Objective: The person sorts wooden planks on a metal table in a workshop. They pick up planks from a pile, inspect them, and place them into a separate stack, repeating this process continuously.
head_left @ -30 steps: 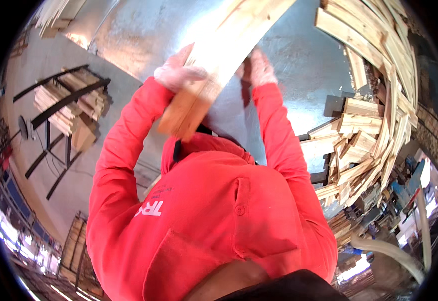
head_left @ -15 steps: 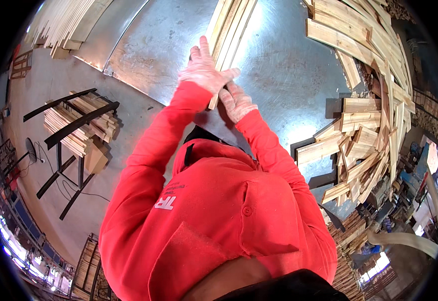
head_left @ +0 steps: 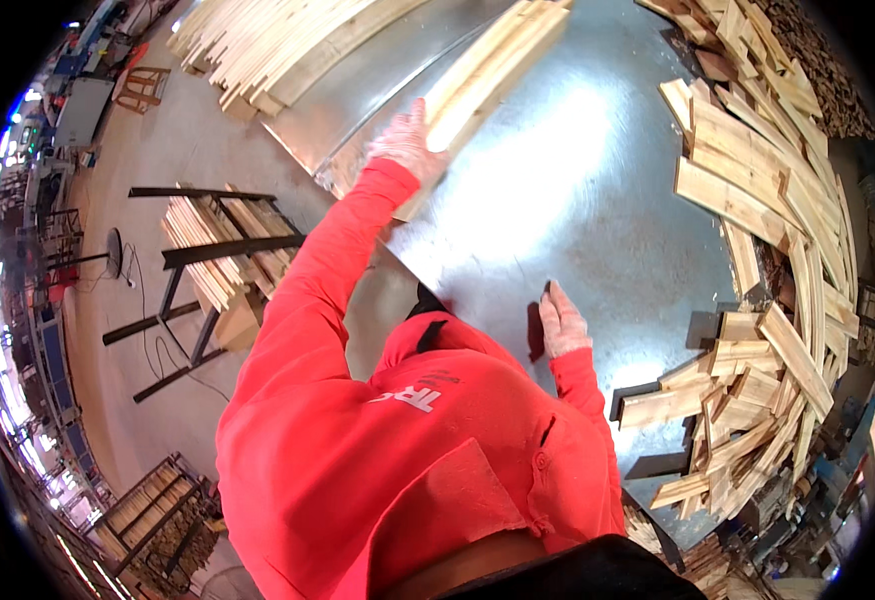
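My left hand [head_left: 404, 140], in a pale glove, lies flat with fingers stretched out on the near end of a bundle of long pale wooden boards [head_left: 492, 62]. The bundle rests on the shiny sheet-metal table [head_left: 567, 190] and points away to the upper right. My right hand [head_left: 562, 322], also gloved, rests open and empty on the metal near the table's front edge, well apart from the bundle. Both arms wear red sleeves.
A heap of short wooden slats [head_left: 757, 200] curves along the table's right side. More long boards [head_left: 267, 45] lie at its far left end. On the concrete floor to the left, a black metal rack [head_left: 207, 260] holds stacked boards.
The boards, held up in both hands a second ago, now lie on the table. My right hand has let go and drawn back to the near edge. My left hand stays on the bundle's end.
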`<state>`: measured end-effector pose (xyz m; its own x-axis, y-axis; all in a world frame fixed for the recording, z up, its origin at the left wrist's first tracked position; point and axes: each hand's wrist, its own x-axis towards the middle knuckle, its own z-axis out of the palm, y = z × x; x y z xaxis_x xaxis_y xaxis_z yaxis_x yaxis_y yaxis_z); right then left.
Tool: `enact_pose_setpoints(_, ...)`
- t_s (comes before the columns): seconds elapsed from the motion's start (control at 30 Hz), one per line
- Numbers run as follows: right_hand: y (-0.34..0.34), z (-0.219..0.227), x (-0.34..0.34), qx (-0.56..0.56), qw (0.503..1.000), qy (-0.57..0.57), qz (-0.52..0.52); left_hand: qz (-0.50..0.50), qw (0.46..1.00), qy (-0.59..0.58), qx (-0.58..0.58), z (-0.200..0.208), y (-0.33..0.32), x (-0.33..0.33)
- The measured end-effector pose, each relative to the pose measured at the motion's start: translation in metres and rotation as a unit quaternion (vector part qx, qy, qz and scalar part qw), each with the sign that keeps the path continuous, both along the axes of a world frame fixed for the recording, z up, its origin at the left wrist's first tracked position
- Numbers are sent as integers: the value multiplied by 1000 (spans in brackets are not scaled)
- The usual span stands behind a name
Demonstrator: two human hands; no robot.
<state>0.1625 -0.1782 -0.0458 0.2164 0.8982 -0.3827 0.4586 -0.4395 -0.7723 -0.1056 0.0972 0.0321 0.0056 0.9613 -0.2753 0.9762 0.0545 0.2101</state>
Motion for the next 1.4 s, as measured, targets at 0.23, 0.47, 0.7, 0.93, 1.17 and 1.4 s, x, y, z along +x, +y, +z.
enact_pose_setpoints(0.23, 18, -20, -45, 14, 998, 1, -60, -55, 983, 150, 94, -9, 133, -151)
enact_pose_setpoints(0.47, 15, 98, 43, -46, 973, -223, 19, 10, 917, 369, 153, -27, 144, -161)
enact_pose_setpoints(0.7, -38, 153, 311, -184, 844, -501, -58, -171, 963, -163, 127, -66, 4, 74)
enact_pose_setpoints(0.93, 34, 98, 497, -81, 762, -626, 148, -229, 815, -470, -249, -59, -235, 329)
enact_pose_setpoints(1.17, -3, 75, 337, -121, 917, -149, 349, 238, 423, -758, -437, -61, -269, 381)
enact_pose_setpoints(1.4, 54, 36, 485, -41, 826, -556, -80, 284, 638, -626, -347, -86, -279, 371)
